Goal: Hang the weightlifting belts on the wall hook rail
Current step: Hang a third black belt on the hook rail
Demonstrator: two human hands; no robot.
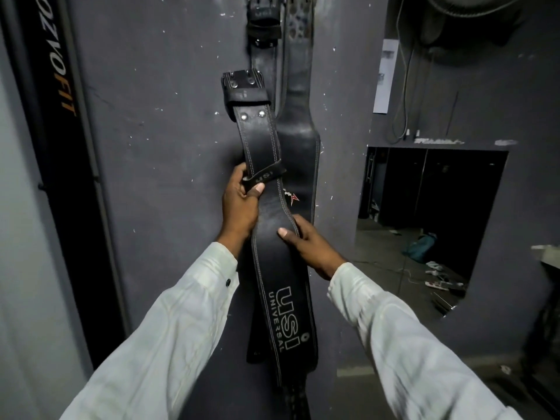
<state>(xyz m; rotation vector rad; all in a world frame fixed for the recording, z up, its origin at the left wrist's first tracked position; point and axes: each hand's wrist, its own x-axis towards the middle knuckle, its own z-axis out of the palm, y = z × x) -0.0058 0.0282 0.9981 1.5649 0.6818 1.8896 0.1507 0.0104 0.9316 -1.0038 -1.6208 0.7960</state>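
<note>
I hold a black leather weightlifting belt (281,295) upright in front of the dark grey wall; it bears the print "USI UNIVERSAL". My left hand (241,204) grips its narrow strap and keeper loop, below the buckle end (244,87). My right hand (306,242) grips the right edge of the wide part, thumb on the front. Behind it, two more black belts (298,128) hang down the wall from the top of the frame. The hook rail itself is cut off at the top edge.
A black banner with orange lettering (57,86) stands along the wall at the left. To the right, a mirror (424,225) is set into the wall, with a white paper notice (385,77) and cables above it.
</note>
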